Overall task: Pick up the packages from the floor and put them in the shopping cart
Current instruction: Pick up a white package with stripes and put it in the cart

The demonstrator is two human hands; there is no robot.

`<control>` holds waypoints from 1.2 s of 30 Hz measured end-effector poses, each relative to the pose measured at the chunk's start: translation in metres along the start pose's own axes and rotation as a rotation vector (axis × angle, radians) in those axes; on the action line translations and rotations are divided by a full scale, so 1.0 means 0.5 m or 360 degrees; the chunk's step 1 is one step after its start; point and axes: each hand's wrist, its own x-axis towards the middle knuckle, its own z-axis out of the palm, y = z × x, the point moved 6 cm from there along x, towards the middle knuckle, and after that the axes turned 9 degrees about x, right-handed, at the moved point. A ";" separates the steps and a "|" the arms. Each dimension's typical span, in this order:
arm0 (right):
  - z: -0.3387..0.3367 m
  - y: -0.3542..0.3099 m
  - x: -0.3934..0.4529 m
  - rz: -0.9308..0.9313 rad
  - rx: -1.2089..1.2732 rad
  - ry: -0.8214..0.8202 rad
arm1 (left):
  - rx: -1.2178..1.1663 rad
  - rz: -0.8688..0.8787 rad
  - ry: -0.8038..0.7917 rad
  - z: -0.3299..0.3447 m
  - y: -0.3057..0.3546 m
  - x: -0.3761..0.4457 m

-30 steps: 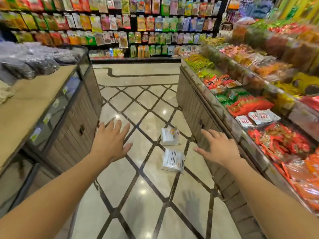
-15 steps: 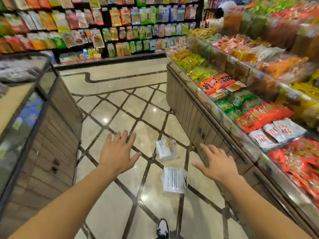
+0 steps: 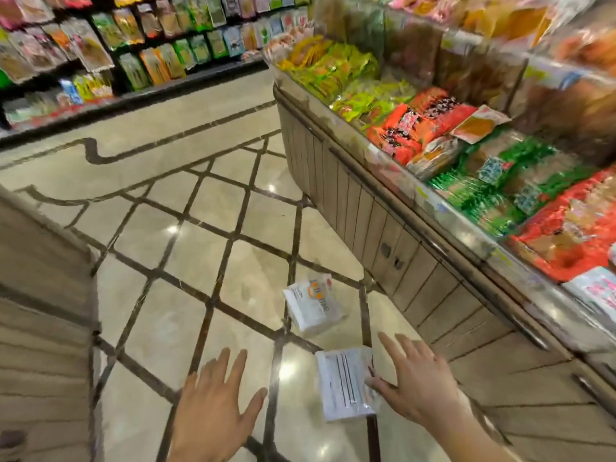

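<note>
Two white packages lie on the marble floor. The nearer package (image 3: 343,383), with black printed lines, lies flat between my hands. The farther package (image 3: 311,306), with an orange mark, lies a little beyond it. My right hand (image 3: 413,381) hovers open with spread fingers at the nearer package's right edge, thumb close to it. My left hand (image 3: 216,405) is open to the left of that package, apart from it, holding nothing. No shopping cart is in view.
A long display counter (image 3: 383,225) full of snack bags runs along the right, close to the packages. Another wooden counter (image 3: 43,311) stands at the left. Wall shelves of hanging bags (image 3: 133,45) line the far side.
The view has moved forward and tilted down toward the packages. Both hands have dropped lower in view, and my right hand now reaches the nearer package's edge.
</note>
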 end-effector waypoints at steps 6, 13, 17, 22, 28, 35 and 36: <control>0.231 0.050 0.196 0.0237 0.0219 -0.0142 | -0.0222 0.0061 -0.0081 0.180 0.113 0.249; 0.623 0.087 0.404 0.0435 0.0422 -0.0085 | -0.0298 0.0237 -0.0223 0.625 0.260 0.508; 0.838 0.146 0.468 0.0673 0.0578 0.0079 | -0.0734 -0.0037 -0.0114 0.790 0.356 0.595; 1.020 0.212 0.525 0.0842 0.0730 0.0148 | -0.0955 0.0051 -0.0052 0.862 0.501 0.693; 1.055 0.275 0.632 0.0881 0.0964 -0.0087 | -0.0638 0.0317 -0.0012 0.898 0.564 0.840; 1.108 0.282 0.687 0.0898 0.1296 -0.0116 | -0.1312 -0.0050 -0.0353 0.945 0.539 0.899; 1.113 0.281 0.691 0.0893 0.1342 -0.0104 | -0.1524 -0.0145 -0.0416 0.953 0.540 0.896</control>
